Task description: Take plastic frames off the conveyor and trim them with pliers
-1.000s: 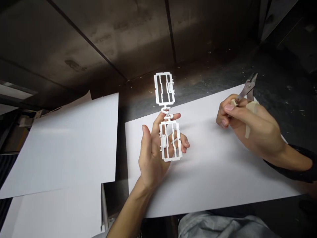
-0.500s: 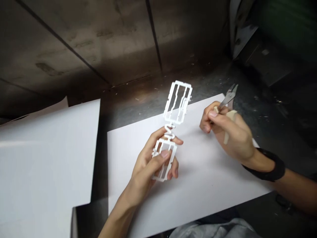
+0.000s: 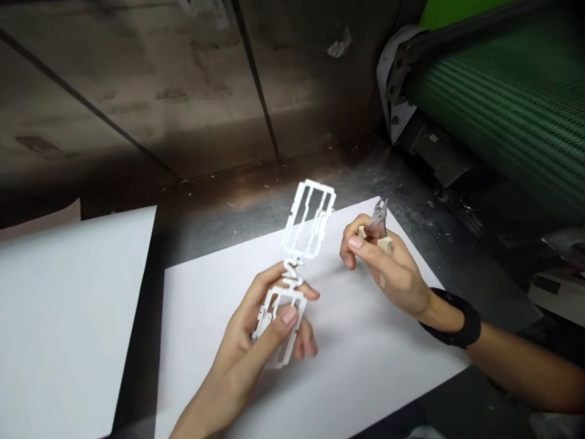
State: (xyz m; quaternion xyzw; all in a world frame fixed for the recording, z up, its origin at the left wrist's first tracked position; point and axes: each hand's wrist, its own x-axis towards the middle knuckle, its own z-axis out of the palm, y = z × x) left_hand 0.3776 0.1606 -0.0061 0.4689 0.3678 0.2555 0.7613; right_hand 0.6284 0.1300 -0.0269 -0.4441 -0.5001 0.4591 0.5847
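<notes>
My left hand grips a white plastic part by its lower end, thumb across the front and fingers behind. Two open rectangular frames make up the part, joined by a wavy strip; the upper frame tilts up and away. To the right, my right hand is closed around a pair of nippers with cream handles. Their metal jaws point upward, slightly apart, and do not touch the part. Beneath both hands lies a large white sheet.
Another white sheet lies at the left, with a brownish sheet edge behind it. A metal panel rises at the back. On the right stands a conveyor with a green belt. Small white scraps dot the dark metal table.
The view has swung right, bringing the green conveyor into sight. The nippers have turned more upright in my right hand. My left hand keeps its hold on the white part.
</notes>
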